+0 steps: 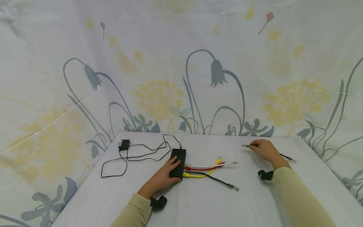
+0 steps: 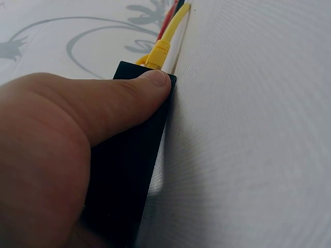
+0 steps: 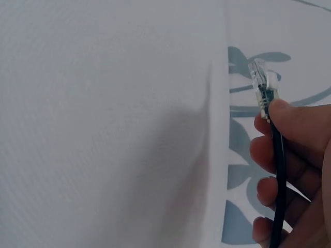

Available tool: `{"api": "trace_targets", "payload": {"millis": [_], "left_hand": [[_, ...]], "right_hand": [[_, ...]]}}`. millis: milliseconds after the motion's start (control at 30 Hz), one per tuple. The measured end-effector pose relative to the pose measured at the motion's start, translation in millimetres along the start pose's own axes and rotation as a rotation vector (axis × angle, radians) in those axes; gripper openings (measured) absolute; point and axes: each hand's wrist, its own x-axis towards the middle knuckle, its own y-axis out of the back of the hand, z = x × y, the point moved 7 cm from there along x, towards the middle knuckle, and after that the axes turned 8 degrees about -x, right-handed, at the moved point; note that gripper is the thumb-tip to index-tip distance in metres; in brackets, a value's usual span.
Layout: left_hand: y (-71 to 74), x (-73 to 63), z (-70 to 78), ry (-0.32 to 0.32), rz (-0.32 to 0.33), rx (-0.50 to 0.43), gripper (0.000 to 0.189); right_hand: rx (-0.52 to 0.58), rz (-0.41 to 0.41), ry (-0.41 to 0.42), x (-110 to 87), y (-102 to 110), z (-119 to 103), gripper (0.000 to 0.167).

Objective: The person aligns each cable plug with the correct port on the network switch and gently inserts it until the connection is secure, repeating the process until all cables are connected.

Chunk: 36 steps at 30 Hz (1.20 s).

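Observation:
In the head view my left hand (image 1: 164, 175) rests on a black network switch (image 1: 180, 154), its fingers spread over the top. The left wrist view shows the thumb (image 2: 124, 98) straight along the switch's near side, its tip by a yellow plug (image 2: 158, 54). White (image 1: 198, 165), red (image 1: 201, 169), black (image 1: 215, 179) and yellow (image 1: 199, 176) network cables run rightward from the switch. At the table's far right, my right hand (image 1: 266, 150) pinches a short black network cable (image 3: 278, 170) just behind its clear connector (image 3: 262, 82). The cable's other connector (image 1: 290, 159) sticks out past the hand.
A black power adapter (image 1: 124, 145) lies at the back left, its thin cord (image 1: 113, 175) looping across the white table (image 1: 204, 208) to the switch. Behind the table hangs a flower-patterned cloth (image 1: 170, 63). Each wrist carries a small black camera.

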Motion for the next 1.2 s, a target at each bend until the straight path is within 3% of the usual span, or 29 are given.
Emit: {"api": "trace_targets", "payload": {"millis": [733, 1200], "left_hand": [[0.5, -0.7, 1.1, -0.008, 0.004, 0.004, 0.074], [-0.1, -0.1, 0.2, -0.021, 0.001, 0.0, 0.074]], "right_hand": [[0.074, -0.018, 0.092, -1.2, -14.3, -23.1, 0.017], [0.13, 0.02, 0.127, -5.8, -18.1, -47.6, 0.015]]}}
